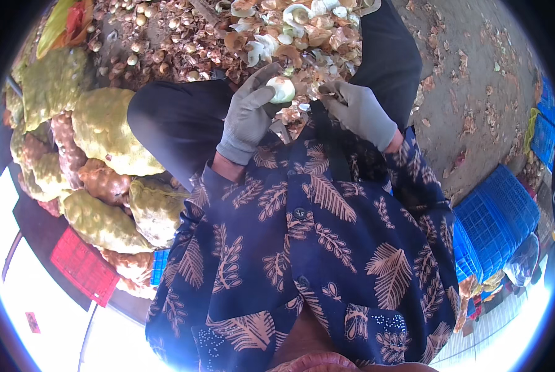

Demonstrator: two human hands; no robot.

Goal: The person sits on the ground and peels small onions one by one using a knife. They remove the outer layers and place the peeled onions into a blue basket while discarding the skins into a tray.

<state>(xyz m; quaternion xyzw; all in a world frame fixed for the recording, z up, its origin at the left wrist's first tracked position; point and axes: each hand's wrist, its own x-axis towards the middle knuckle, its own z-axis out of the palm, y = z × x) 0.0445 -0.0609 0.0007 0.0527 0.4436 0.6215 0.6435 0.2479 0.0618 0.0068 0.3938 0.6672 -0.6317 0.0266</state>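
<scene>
My left hand (248,116), in a grey knit glove, grips a pale peeled onion (283,90) between thumb and fingers. To its right, my gloved right hand (357,110) hovers with the fingers curled in towards the thumb. Papery onion skin (313,89) shows by its fingertips, but whether the fingers pinch it or something else is hidden. Beyond both hands, between my legs, lies a heap of onion skins (338,38) with white outer layers (262,50) mixed in.
Filled yellow mesh sacks of onions (112,128) crowd the left, near a red plastic crate (84,265). Small loose onions (132,59) lie among skins ahead. Blue plastic crates (498,218) stand at right, beside a concrete floor (472,93) strewn with peel.
</scene>
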